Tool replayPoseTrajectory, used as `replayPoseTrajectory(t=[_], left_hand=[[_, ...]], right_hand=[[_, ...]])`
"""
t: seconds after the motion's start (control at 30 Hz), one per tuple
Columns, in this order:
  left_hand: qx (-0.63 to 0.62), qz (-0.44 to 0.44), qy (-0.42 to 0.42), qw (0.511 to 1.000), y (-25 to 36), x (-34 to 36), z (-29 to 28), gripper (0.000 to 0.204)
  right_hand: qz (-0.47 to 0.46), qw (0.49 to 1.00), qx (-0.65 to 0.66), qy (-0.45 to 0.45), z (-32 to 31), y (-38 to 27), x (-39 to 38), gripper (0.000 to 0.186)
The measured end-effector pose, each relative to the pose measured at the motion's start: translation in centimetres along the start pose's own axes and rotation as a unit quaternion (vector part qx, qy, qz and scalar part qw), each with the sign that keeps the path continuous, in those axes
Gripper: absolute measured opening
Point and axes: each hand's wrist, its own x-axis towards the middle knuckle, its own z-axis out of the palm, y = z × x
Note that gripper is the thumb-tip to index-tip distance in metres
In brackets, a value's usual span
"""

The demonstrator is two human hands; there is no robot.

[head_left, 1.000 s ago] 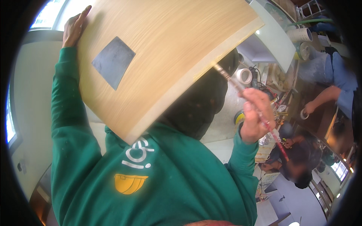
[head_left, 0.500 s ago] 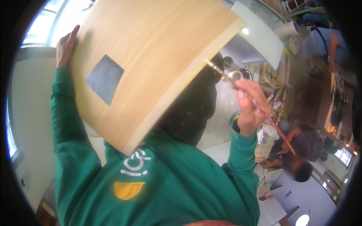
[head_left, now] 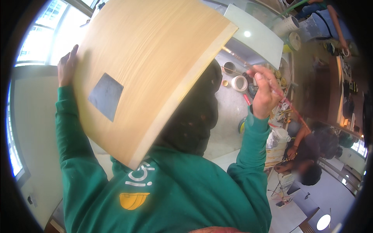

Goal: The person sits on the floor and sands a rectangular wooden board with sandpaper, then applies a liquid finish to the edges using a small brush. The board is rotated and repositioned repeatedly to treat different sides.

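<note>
A large light wood-grain panel [head_left: 155, 58] leans across my lap, with a dark grey four-sided patch [head_left: 106, 97] on its face and a paler strip along its right edge. My left hand [head_left: 68, 66] grips the panel's far left edge; part of its fingers is hidden. In my right hand [head_left: 266, 91], a long thin paintbrush [head_left: 294, 109] with a reddish handle is held between thumb and fingers. Its pale tip sits just off the panel's right edge, seemingly apart from it. The brush is slightly blurred.
Beyond my right hand a white round container [head_left: 239, 83] and a dark-mouthed can [head_left: 229, 68] stand on the floor. A pale sheet [head_left: 256, 35] lies behind the panel. One person [head_left: 311, 155] crouches at the right; another [head_left: 326, 27] is at the far right.
My right hand has drawn the brush to the right and farther out, so its tip has left the panel's edge. The left hand keeps its hold; the whole view has shifted slightly.
</note>
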Motion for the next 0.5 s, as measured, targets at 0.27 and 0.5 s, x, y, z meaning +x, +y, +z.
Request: replayPoseTrajectory(t=[0.27,0.5], left_hand=[[-0.029,-0.052,0.018,0.998,0.8,-1.1,-0.3,0.056],[-0.035,-0.026,0.035,0.998,0.2,-1.1,0.0,0.054]], right_hand=[[0.002,1.0,-0.004,0.01,0.8,-0.1,-1.4,0.017],[-0.057,0.991,-0.032,-0.116,1.2,-1.5,-5.7,0.017]])
